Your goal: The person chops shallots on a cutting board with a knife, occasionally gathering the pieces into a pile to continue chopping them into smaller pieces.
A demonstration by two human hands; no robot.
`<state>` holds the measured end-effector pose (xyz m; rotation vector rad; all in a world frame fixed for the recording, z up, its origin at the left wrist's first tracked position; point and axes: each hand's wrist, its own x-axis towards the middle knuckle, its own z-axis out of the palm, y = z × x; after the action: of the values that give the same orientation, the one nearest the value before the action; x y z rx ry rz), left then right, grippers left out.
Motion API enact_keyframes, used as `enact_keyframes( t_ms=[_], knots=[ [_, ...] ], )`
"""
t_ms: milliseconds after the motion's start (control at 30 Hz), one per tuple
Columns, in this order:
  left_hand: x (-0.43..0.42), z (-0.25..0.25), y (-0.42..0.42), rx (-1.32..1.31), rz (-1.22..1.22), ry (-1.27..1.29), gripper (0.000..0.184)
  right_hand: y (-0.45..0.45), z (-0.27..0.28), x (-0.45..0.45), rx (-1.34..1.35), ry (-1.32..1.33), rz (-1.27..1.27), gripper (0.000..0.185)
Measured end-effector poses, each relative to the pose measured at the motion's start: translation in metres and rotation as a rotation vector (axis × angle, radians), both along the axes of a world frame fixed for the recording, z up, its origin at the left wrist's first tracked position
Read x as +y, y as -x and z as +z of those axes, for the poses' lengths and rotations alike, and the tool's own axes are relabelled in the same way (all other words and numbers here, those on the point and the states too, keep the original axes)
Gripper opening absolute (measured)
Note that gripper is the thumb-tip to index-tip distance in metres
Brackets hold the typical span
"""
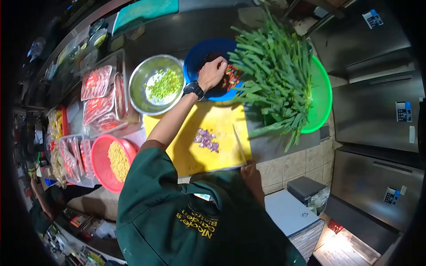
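A: Where are your hands?
B: Apart. Your left hand (213, 73), fingers curled, is at the blue basin (190, 57) over cut red chillies (231, 77) (whether it grips any, cannot tell). Your right is closed on the handle of the knife (239, 142).

A: Why there?
B: Presumably the blade lies along the yellow board's (186, 155) right side to clear the chopped red onion (206, 140). Beyond: the steel bowl (138, 97) and spring onions (275, 75) flank the basin, likely for reach.

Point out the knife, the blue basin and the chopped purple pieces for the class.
Knife (239, 142), head view: middle of the blade.
Blue basin (191, 64), head view: bare inner wall.
Chopped purple pieces (206, 139), head view: middle of the pile.
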<state>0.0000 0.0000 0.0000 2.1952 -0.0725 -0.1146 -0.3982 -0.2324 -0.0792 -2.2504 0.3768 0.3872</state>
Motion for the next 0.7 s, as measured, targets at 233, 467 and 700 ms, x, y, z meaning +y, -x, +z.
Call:
enact_keyframes(
  t_ms=[233,467,700],
  knots=[
    [0.084,-0.024,0.119,-0.075,0.217,0.247,0.038,-0.015,0.017,0.004,-0.024,0.033,0.186,0.037],
    [0.141,-0.083,0.273,-0.107,0.281,-0.351,0.023,-0.031,0.010,0.013,-0.119,-0.040,0.426,0.031],
    [0.127,-0.077,0.302,-0.108,0.361,-0.355,0.028,-0.048,0.016,0.029,-0.280,0.087,0.739,0.025]
  ],
)
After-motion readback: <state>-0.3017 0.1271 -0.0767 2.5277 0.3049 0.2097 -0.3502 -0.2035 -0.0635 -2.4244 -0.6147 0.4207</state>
